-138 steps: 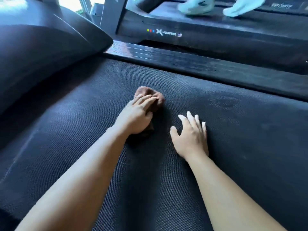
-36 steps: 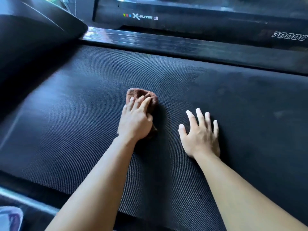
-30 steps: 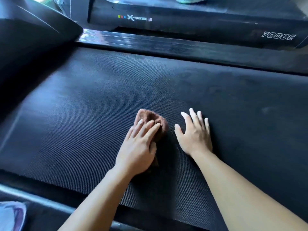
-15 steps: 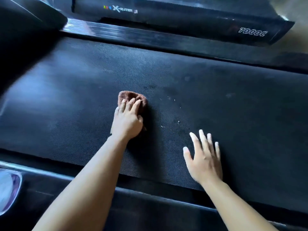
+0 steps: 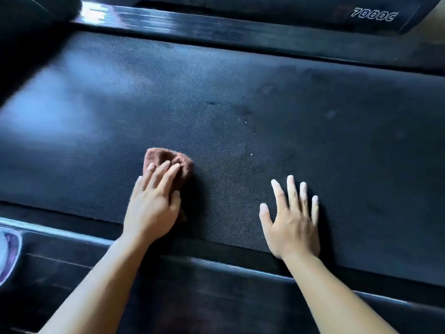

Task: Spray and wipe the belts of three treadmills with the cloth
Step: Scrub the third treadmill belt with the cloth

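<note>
A black textured treadmill belt [image 5: 240, 104] fills most of the view. A bunched brown cloth [image 5: 172, 160] lies on the belt near its front edge. My left hand [image 5: 154, 203] presses on the cloth with straight fingers; most of the cloth is hidden under the palm. My right hand [image 5: 292, 218] rests flat on the belt to the right, fingers spread, holding nothing. A few pale specks and faint dark marks show on the belt beyond the cloth. No spray bottle is in view.
A glossy black side rail [image 5: 216, 27] runs along the belt's far edge, and another rail [image 5: 216, 280] runs along the near edge under my forearms. A second treadmill marked 7000C [image 5: 372, 14] stands behind. A pale purple-trimmed object [image 5: 7, 251] shows at the left edge.
My left hand has slid the cloth back toward the near edge of the belt and a little rightward. My right hand stays flat on the belt. The view has shifted right along the belt.
</note>
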Motion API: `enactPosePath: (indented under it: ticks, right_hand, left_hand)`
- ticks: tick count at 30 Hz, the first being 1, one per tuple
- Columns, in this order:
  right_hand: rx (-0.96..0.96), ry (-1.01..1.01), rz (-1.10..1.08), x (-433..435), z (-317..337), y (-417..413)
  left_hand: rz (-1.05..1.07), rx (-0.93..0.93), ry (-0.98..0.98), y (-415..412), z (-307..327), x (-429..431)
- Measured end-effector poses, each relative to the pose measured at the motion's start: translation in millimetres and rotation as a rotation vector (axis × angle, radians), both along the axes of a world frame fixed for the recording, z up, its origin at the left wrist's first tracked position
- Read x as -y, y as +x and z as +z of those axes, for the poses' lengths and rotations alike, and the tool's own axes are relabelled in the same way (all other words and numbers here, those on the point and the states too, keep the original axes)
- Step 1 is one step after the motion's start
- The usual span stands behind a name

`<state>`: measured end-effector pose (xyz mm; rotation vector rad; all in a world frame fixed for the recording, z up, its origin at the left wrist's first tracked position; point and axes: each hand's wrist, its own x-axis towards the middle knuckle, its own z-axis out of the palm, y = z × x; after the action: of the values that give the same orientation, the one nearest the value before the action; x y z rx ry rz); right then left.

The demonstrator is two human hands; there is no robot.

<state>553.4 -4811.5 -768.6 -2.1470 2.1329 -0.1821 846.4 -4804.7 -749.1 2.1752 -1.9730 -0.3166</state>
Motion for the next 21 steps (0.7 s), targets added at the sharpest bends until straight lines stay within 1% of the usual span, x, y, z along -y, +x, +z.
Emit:
enactPosePath:
  ticks: [3,5,7,10,13,16,18,21]
  right_hand:
    - [0.012,-0.011,-0.012,1,-1,2]
    - [0.01,-0.012,-0.017,1,-1,2]
    - [0.019,-0.005,-0.018,2,-1,2]
    - [0.026,-0.001,-0.024,1,-1,2]
    - [0.025,0.009,-0.028,2,0,1]
    - [0.031,0.006,-0.028,3,-1,1]
    - [0.036,0.004,-0.031,3,-1,1]
    - [0.043,-0.003,-0.029,2,-1,0]
  left_hand:
    - [0.169,-0.03,0.001,3,-1,35]
    - [0.199,-0.026,-0.004,-8,-2,64]
    - [0.161,-0.015,0.009,-27,-2,89]
    - [0.028,-0.017,-0.001,-67,0,101]
    - [-0.124,-0.02,-0.046,-102,0,74]
    - [-0.233,-0.02,-0.084,-109,-3,28]
    - [-0.229,0.003,-0.091,-95,-5,3]
    - [-0.129,0.007,-0.062,-58,-7,-17]
